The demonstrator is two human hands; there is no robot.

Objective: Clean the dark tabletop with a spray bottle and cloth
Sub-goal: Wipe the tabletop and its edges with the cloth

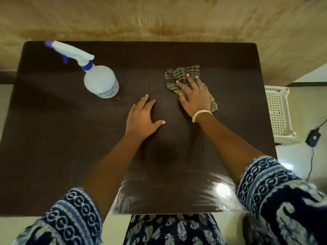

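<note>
A dark brown tabletop [70, 138] fills the view. At its back left stands a clear spray bottle [100, 81] with a white and blue trigger head. A striped grey-green cloth [182, 73] lies right of the middle. My right hand [193, 97] presses flat on the cloth with its fingers spread, covering the cloth's near part. My left hand [143, 119] rests flat on the bare table, fingers straight, a little left of the cloth and right of the bottle. It holds nothing.
A tan wall [159, 18] runs behind the table's far edge. Beside the table's right edge stands a white perforated plastic stool [277, 112]. A black adapter [313, 137] with a cable lies on the floor near it.
</note>
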